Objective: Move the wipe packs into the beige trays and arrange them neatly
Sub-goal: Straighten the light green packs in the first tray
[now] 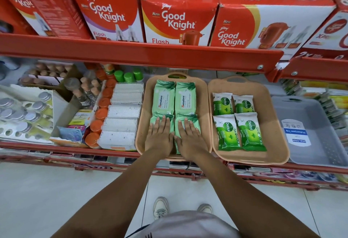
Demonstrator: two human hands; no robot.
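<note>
Flat, gripping nothing: left hand (pixel 160 136), right hand (pixel 189 140) pressed 2 front packs (pixel 188 123); I'd square them to tray (pixel 141 121) edges.

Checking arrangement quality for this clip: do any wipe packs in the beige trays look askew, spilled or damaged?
Nothing stands out. Four Himalaya packs sit two by two in the left beige tray, both hands flat on the front pair. Four Dettol packs lie two by two in the right beige tray, only slightly angled.
</note>
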